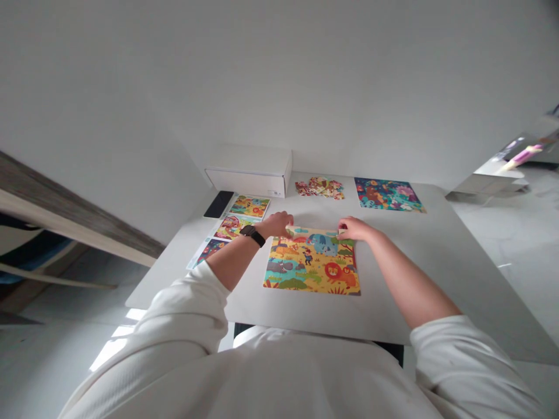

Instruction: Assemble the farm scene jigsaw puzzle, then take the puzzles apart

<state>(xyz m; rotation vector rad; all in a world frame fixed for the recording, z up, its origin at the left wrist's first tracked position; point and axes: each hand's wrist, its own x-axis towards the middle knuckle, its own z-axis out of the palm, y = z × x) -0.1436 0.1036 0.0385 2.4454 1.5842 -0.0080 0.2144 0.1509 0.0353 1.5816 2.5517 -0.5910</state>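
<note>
A jigsaw puzzle [312, 270] with a yellow safari picture of lions, an elephant and a hippo lies flat on the table in front of me. At its far left corner is my left hand [278, 222], fingers curled against the edge; a black watch sits on that wrist. My right hand [354, 228] is closed on the far right corner, thumb and fingers pinching the border. Both hands partly cover the puzzle's far corners, so the fingertips show only in part.
Left of the puzzle lies a sheet with small reference pictures [233, 227], beside a black phone [219, 204]. A white box [248, 169] stands against the wall. Loose puzzle pieces [321, 187] are heaped near it, and a dark blue jigsaw puzzle [388, 195] lies at the back right of the table [406, 238].
</note>
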